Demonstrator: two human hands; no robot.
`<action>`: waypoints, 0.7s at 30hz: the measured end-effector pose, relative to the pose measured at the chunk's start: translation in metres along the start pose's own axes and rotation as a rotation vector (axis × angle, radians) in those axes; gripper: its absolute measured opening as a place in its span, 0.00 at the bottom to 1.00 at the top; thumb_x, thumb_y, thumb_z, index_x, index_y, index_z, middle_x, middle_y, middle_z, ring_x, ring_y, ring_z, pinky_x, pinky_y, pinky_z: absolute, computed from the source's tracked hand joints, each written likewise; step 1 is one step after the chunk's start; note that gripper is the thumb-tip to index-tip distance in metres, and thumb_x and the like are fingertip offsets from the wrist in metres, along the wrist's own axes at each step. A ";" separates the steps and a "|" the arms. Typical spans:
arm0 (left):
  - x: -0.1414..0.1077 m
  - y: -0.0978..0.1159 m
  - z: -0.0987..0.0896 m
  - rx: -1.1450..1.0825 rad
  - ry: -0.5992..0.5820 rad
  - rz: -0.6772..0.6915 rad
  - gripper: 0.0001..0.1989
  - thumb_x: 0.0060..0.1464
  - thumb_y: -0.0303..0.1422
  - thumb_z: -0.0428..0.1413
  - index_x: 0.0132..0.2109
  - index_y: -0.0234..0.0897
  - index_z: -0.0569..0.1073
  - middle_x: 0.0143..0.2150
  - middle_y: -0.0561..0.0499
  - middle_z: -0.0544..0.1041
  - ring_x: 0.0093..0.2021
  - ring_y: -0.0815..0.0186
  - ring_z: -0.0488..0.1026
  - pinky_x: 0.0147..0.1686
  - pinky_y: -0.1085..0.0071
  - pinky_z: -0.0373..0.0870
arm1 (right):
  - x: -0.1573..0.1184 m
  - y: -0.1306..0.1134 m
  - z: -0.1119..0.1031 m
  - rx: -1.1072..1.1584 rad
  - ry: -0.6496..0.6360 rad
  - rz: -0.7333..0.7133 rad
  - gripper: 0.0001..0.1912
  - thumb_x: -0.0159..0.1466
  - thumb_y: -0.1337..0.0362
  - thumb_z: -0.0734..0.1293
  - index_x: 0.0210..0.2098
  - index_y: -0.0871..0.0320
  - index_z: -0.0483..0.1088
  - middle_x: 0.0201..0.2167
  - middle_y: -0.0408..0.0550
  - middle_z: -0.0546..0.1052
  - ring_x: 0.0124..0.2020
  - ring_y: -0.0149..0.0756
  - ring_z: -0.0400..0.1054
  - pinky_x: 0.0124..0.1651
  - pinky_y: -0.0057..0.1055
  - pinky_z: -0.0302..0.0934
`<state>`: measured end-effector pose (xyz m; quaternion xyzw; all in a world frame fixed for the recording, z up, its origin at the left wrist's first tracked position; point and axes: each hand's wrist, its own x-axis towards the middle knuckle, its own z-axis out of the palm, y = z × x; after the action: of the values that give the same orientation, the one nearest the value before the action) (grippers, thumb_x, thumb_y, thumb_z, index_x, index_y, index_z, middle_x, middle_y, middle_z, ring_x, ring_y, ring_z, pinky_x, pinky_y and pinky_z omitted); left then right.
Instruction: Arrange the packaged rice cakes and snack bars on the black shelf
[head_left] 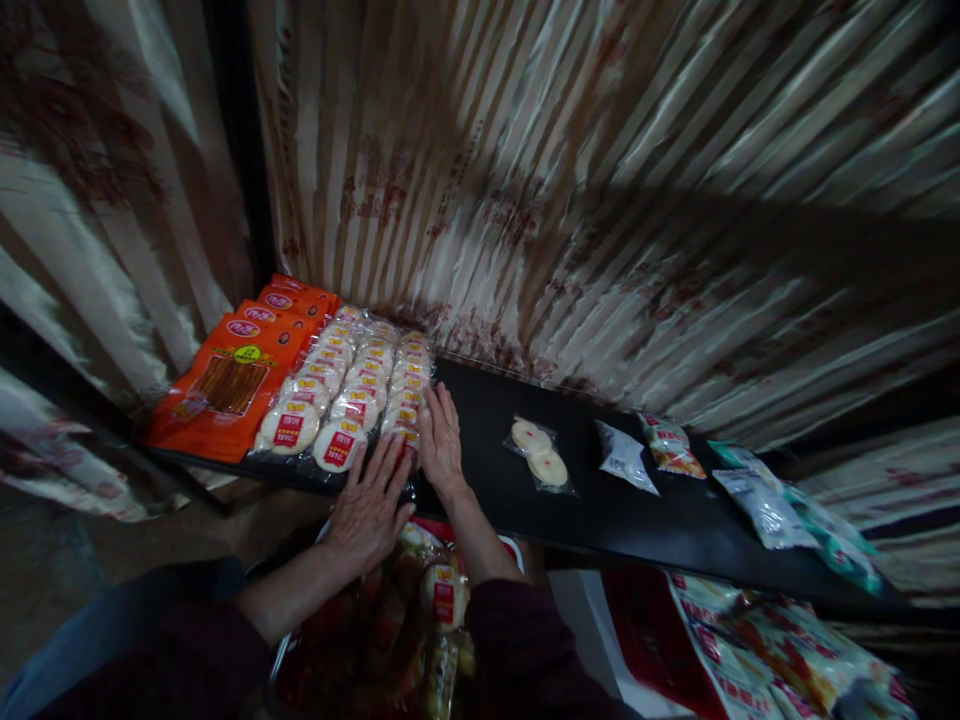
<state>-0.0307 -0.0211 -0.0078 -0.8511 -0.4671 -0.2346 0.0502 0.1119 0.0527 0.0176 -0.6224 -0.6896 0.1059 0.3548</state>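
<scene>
Rows of round white rice crackers in clear packs [356,405], with red and yellow labels, lie overlapped on a black shelf [480,430]. My left hand [369,508] rests its stretched fingers on the near end of the rightmost row. Along that row's right side stands my right hand [441,440], fingers straight and touching the packs. Neither hand grips anything. Left of the crackers lie overlapped orange snack bags [232,370]. Below my arms, a container holds more packs, among them a rice cracker pack [444,597]; its contents are dim and partly hidden.
Farther right on the shelf lie a clear pack of two pale round crackers [541,455], a white bag [626,455], a red-and-white bag [670,445] and green-and-white bags [832,535]. An open box [652,630] with snack bags sits below. A patterned curtain [525,200] hangs behind.
</scene>
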 end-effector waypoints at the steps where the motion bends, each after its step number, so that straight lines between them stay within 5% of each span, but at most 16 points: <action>1: 0.000 0.000 -0.001 0.003 -0.003 0.006 0.32 0.58 0.46 0.46 0.64 0.32 0.58 0.69 0.38 0.50 0.69 0.53 0.42 0.65 0.49 0.37 | -0.007 -0.002 -0.001 0.002 0.028 -0.001 0.28 0.69 0.53 0.47 0.62 0.59 0.57 0.67 0.53 0.51 0.68 0.40 0.40 0.66 0.47 0.43; 10: -0.008 -0.001 -0.004 -0.004 -0.039 0.028 0.34 0.55 0.42 0.50 0.65 0.30 0.55 0.68 0.37 0.50 0.69 0.51 0.41 0.65 0.47 0.35 | -0.071 -0.015 -0.004 -0.084 0.062 0.007 0.27 0.69 0.55 0.50 0.63 0.61 0.55 0.68 0.56 0.47 0.69 0.43 0.39 0.64 0.48 0.46; 17: -0.013 -0.003 0.006 -0.022 -0.030 0.016 0.32 0.55 0.41 0.50 0.63 0.28 0.59 0.68 0.34 0.51 0.69 0.49 0.42 0.64 0.46 0.36 | -0.074 -0.017 -0.008 -0.139 -0.054 -0.017 0.26 0.69 0.59 0.52 0.62 0.62 0.57 0.65 0.55 0.57 0.67 0.41 0.44 0.64 0.45 0.49; 21: -0.013 -0.003 0.007 -0.019 -0.024 0.024 0.32 0.55 0.42 0.50 0.63 0.29 0.59 0.68 0.35 0.51 0.69 0.50 0.43 0.64 0.46 0.36 | -0.075 -0.019 -0.010 -0.133 -0.014 -0.012 0.26 0.68 0.59 0.52 0.61 0.65 0.59 0.64 0.58 0.58 0.67 0.42 0.45 0.64 0.46 0.49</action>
<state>-0.0365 -0.0272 -0.0204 -0.8598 -0.4549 -0.2283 0.0394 0.1009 -0.0241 0.0093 -0.6395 -0.7014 0.0623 0.3085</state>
